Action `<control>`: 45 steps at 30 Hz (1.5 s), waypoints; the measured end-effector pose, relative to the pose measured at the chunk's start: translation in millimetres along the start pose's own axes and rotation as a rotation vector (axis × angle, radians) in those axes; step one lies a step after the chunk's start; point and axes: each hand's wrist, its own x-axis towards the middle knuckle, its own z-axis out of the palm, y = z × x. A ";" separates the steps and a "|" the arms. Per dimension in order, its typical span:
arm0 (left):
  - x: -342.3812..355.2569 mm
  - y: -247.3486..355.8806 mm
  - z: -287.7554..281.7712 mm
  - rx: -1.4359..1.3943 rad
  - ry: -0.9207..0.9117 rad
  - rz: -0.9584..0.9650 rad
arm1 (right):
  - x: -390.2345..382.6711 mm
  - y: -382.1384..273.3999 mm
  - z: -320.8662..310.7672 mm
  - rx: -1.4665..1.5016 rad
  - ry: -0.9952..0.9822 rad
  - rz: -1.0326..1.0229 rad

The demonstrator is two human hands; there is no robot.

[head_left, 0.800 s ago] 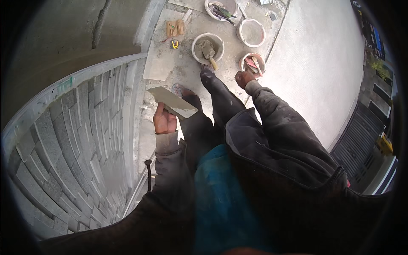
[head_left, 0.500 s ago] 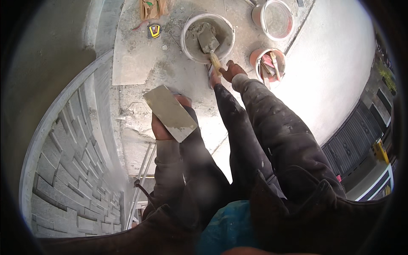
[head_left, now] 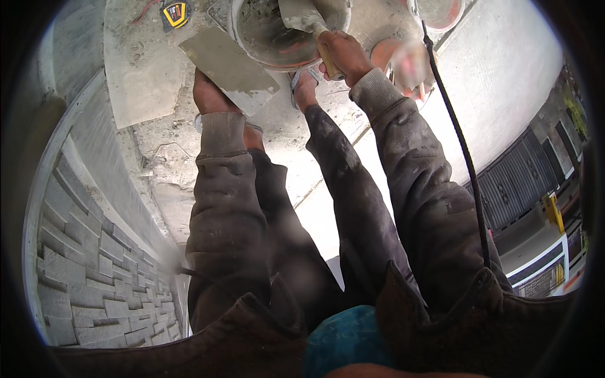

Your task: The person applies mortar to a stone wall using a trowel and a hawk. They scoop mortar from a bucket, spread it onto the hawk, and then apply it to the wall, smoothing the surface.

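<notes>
Two hands, one bucket of mortar, floor-level work.

The trowel (head_left: pixel 301 14) dips into the grey mix in the bucket (head_left: pixel 252 31) at the top edge of the concrete floor (head_left: pixel 283 135); right hand (head_left: pixel 342 55) has its fingers clamped on the wooden handle to scoop. Left hand (head_left: pixel 211 94) grips a flat mortar board (head_left: pixel 228 61) held level just beside the rim, presumably to catch a load. Tape measure (head_left: pixel 176 12) nearby, stone-clad curved wall (head_left: pixel 94 277) at the left.

Yellow-black tape measure (head_left: pixel 176 12) on concrete slab (head_left: pixel 135 75); grey stone-tile wall (head_left: pixel 82 277) left; orange-rimmed bucket (head_left: pixel 441 9) top.
</notes>
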 end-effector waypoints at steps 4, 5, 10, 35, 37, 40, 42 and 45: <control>15.3 1.9 -6.2 -0.049 -0.073 -0.040 | 9.2 -26.3 10.0 -0.054 0.021 0.000; 15.8 2.8 -5.1 -0.031 -0.075 -0.028 | 14.6 -22.4 11.5 -0.172 0.023 -0.124; 14.5 8.1 2.5 0.062 -0.029 -0.033 | 28.5 -23.1 32.6 -0.526 0.191 -0.271; 9.9 21.5 -13.4 0.166 0.028 0.012 | -54.7 69.7 -20.2 -0.353 0.073 -0.550; 16.4 16.9 -48.6 0.035 -0.170 -0.119 | -83.9 71.7 -28.0 -0.635 0.216 -0.717; 7.3 -2.7 -74.0 -0.206 -0.349 -0.267 | -95.0 63.3 -24.0 -0.709 0.267 -0.927; 4.0 -13.5 -76.2 -0.293 -0.395 -0.314 | -85.5 62.7 -17.9 -0.810 0.374 -1.026; 5.7 -17.2 -70.5 -0.354 -0.447 -0.358 | -73.5 60.7 -16.6 -0.799 0.407 -1.171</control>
